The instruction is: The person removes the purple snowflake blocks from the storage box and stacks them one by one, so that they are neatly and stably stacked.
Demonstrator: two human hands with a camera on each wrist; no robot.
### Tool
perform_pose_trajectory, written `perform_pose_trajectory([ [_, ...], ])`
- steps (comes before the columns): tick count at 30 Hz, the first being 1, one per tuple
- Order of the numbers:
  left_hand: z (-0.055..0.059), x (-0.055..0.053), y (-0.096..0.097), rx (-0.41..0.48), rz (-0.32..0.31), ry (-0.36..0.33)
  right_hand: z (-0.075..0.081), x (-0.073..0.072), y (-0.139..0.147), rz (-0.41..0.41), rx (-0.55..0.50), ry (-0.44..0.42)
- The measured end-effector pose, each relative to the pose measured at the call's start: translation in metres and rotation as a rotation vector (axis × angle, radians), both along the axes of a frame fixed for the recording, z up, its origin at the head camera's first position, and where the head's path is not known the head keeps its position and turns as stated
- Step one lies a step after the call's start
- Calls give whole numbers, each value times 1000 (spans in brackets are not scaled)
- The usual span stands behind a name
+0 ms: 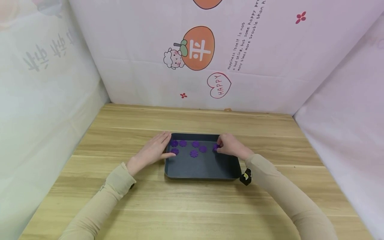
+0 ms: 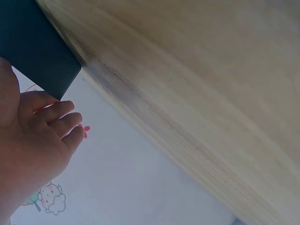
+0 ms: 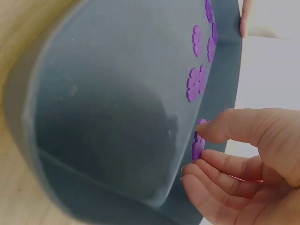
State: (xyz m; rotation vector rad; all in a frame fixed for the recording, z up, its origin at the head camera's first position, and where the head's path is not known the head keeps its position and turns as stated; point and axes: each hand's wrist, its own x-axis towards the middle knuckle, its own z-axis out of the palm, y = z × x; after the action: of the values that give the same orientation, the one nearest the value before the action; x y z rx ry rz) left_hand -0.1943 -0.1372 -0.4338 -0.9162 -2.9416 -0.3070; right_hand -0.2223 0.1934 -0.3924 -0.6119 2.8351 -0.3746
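- Through the head camera I see a dark rectangular baking tray (image 1: 204,167) flat on the wooden table (image 1: 192,206), between the two hands, probably because its raised walls keep small pieces together.
- The right hand (image 1: 232,146) pinches one purple flower-shaped disc (image 3: 198,146) between thumb and fingertips, inside the tray's far right part; I take the edge pinch as suiting so thin a piece.
- The left hand (image 1: 153,150) lies at the tray's left end, fingers loosely extended against the outside near the far corner, thumb reaching over the rim. I judge this steadies the tray; I cannot tell whether the thumb squeezes the wall.
- Six loose purple discs (image 1: 193,153) lie on the tray's floor, toward its far side, two near the left thumb, leaving the near half bare.
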Motion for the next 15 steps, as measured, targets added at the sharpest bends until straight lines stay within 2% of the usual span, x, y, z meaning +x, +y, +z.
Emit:
perform_pose_trajectory([
  [8, 0, 0, 1, -1, -6, 15, 6, 4, 12, -21, -39, -6],
  [15, -1, 1, 1, -5, 0, 2, 7, 9, 22, -28, -58, 31],
])
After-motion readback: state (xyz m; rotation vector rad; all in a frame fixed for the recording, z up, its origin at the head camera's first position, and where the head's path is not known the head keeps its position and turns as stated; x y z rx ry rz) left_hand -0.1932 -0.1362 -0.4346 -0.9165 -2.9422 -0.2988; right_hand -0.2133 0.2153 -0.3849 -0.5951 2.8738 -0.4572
